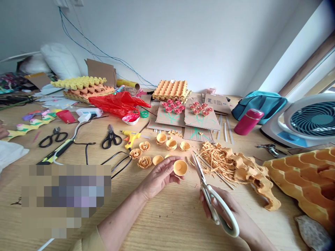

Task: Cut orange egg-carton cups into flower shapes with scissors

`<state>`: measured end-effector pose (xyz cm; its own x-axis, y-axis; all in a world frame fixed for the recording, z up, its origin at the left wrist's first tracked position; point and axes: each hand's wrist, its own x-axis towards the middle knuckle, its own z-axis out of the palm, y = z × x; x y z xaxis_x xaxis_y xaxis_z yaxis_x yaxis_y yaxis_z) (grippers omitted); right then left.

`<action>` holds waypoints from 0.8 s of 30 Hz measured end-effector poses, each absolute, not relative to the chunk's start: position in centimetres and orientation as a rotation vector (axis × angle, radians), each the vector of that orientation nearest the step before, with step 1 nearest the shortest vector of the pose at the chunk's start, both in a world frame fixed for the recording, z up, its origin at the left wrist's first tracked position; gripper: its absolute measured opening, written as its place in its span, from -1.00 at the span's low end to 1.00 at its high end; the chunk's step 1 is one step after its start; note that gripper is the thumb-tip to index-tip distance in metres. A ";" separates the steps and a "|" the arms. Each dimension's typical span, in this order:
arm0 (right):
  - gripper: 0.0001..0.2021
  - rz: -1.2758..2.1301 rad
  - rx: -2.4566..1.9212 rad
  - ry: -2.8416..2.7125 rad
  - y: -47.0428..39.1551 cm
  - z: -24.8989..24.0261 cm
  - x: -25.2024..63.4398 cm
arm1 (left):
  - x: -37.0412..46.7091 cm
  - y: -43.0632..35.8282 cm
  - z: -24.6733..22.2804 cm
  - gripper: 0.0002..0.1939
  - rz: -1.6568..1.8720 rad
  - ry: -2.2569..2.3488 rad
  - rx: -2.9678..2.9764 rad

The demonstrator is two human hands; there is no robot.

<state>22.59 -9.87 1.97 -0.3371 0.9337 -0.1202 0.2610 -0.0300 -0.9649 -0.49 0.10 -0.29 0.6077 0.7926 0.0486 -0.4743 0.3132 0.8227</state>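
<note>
My left hand (163, 174) has its fingers closed on a small round orange cup (180, 168), its hollow side facing me. To the right, my right hand (222, 204) grips white-handled scissors (205, 186), their blades pointing up and nearly together beside the cup. Beyond my left hand lie several similar cups, among them one cup (185, 146) and another cup (171, 144). Rolled orange paper-pulp flowers (144, 161) sit left of them. Behind the scissors is a heap of orange scraps (216, 157) with a torn carton strip (251, 167).
A yellow glue gun (131, 138) and black scissors (111, 137) lie at left. Cardboard with red flowers (201, 116) stands behind the cups. At right are a pink bottle (248, 122), a fan (311, 120) and a large egg tray (306, 177). Another person's hand (3, 130) shows at far left.
</note>
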 end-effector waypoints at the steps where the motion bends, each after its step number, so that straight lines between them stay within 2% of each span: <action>1: -0.40 1.446 -1.225 -1.628 -10.0 2.0 22.6 | -0.5 0.1 -0.3 -0.66 0.872 0.406 0.920; 15: -0.38 1.783 -1.036 -1.466 -10.6 0.6 22.1 | -0.5 0.2 -0.4 -0.62 0.907 0.399 0.832; 24: -0.37 1.773 -0.982 -1.501 -10.5 0.5 22.3 | -0.4 0.3 -0.7 -0.56 0.869 0.410 0.803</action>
